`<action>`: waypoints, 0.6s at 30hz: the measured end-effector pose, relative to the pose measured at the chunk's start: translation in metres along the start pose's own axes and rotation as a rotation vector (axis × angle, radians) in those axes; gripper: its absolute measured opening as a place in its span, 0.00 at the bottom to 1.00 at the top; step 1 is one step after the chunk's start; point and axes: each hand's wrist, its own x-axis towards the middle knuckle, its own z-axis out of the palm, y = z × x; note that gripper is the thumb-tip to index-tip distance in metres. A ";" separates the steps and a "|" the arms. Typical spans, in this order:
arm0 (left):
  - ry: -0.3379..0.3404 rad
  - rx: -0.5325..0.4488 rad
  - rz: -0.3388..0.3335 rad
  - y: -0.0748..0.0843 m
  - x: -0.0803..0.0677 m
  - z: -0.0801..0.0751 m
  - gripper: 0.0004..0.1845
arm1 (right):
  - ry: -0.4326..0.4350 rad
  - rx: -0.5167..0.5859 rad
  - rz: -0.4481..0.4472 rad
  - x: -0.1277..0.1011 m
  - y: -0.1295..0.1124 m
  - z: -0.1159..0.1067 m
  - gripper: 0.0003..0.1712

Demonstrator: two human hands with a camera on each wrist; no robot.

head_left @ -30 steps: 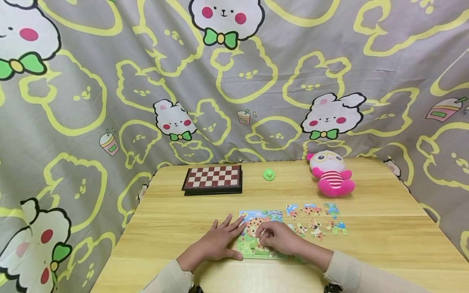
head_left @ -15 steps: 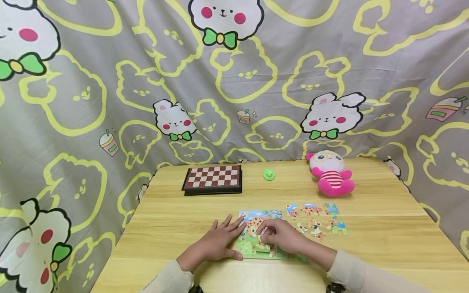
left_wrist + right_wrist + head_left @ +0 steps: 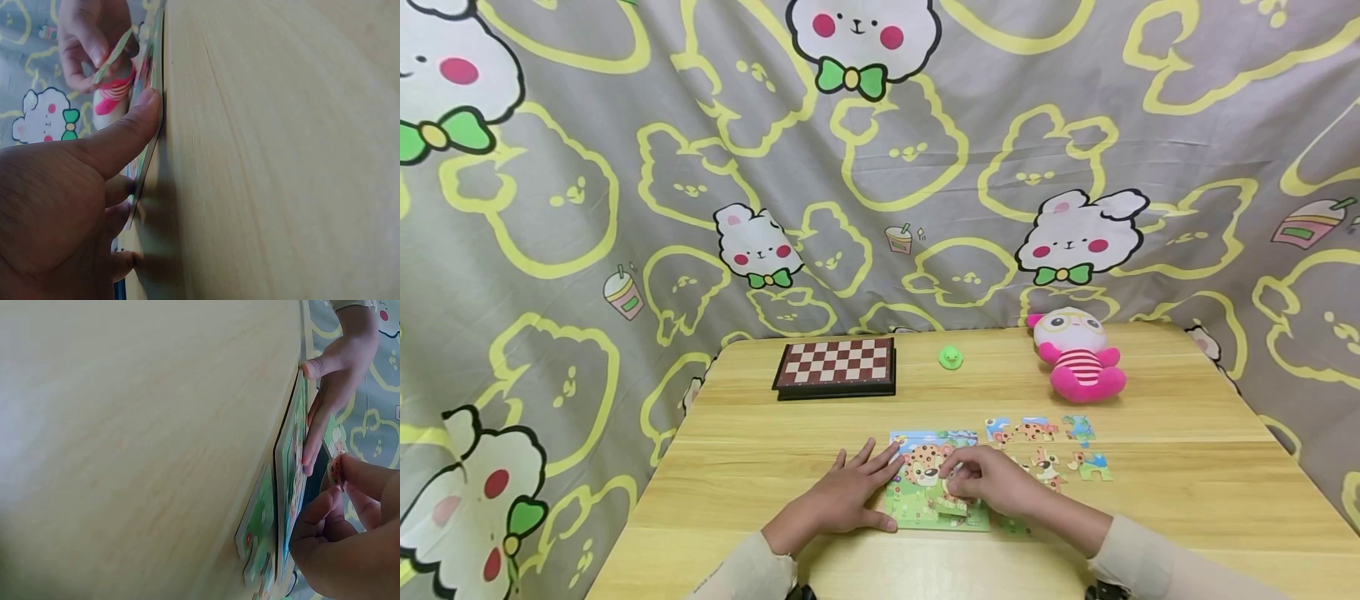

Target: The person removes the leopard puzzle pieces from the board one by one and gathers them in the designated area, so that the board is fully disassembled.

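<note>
A colourful puzzle board (image 3: 925, 508) with a leopard picture lies near the table's front edge. My left hand (image 3: 853, 496) rests flat beside it, fingers straight, fingertips on its left edge; in the left wrist view the thumb (image 3: 134, 125) presses the board's rim (image 3: 152, 134). My right hand (image 3: 981, 483) hovers over the board's right side and pinches a small puzzle piece (image 3: 336, 469) between thumb and fingers. The left wrist view shows that piece (image 3: 115, 51) tilted just above the board. Several loose puzzle pieces (image 3: 1048, 454) lie to the right of the board.
A folded chessboard (image 3: 836, 367) lies at the back left of the wooden table (image 3: 1187, 492). A small green duck (image 3: 951, 358) and a pink plush toy (image 3: 1078, 358) stand at the back. A cartoon-rabbit cloth (image 3: 880, 167) hangs behind.
My right hand has shifted to the right across the board with the piece pinched, uncovering more of the leopard picture. The left hand has stayed put.
</note>
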 end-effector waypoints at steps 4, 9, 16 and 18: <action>-0.005 -0.001 0.002 -0.001 0.000 0.000 0.50 | -0.009 0.013 0.001 -0.006 0.001 -0.006 0.08; -0.005 0.006 0.006 0.000 -0.001 -0.001 0.50 | -0.010 0.024 0.015 -0.014 0.002 -0.014 0.10; -0.012 -0.007 0.007 0.002 -0.002 -0.003 0.50 | -0.009 0.034 0.026 -0.025 0.011 -0.026 0.11; -0.012 -0.004 0.005 0.002 -0.002 -0.003 0.50 | -0.007 0.036 0.023 -0.029 0.014 -0.029 0.12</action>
